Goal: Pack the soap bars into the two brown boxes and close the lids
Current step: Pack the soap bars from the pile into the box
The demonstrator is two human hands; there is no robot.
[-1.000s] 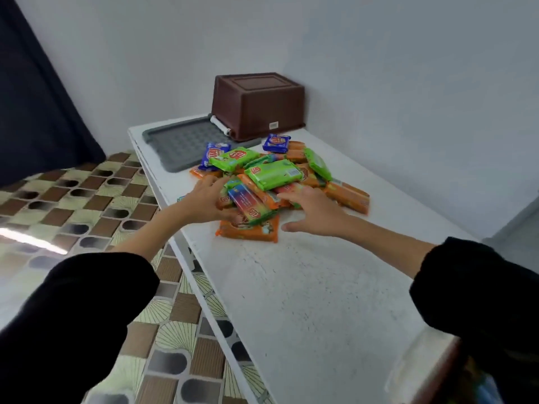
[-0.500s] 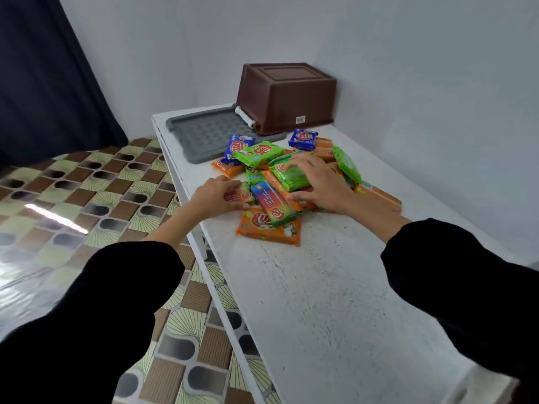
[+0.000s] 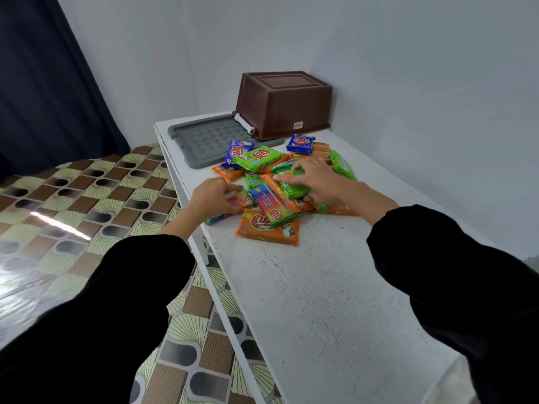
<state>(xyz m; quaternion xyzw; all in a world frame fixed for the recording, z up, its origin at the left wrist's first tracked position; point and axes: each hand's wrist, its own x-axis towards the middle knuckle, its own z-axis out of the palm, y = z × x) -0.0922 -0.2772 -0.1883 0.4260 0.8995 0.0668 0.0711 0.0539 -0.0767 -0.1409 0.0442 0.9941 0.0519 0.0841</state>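
Observation:
A heap of wrapped soap bars (image 3: 269, 228) in orange, green and blue lies on the white table (image 3: 335, 310). My left hand (image 3: 211, 198) rests on the heap's left edge, fingers closed on a red-and-yellow bar (image 3: 240, 199). My right hand (image 3: 318, 179) lies over the heap's middle, fingers curled around a green bar (image 3: 287, 189). One brown box (image 3: 281, 103) stands upside down at the table's far end, and its grey lid (image 3: 204, 139) lies flat to its left. A second brown box is not in view.
The table stands against a grey wall on the right and behind. Its left edge drops to a patterned tile floor (image 3: 73, 199). A dark curtain (image 3: 43, 83) hangs at the far left.
My right hand has moved from the heap's near right side up onto its middle and closed on a green bar. My left hand has stayed on the left edge. The camera has shifted.

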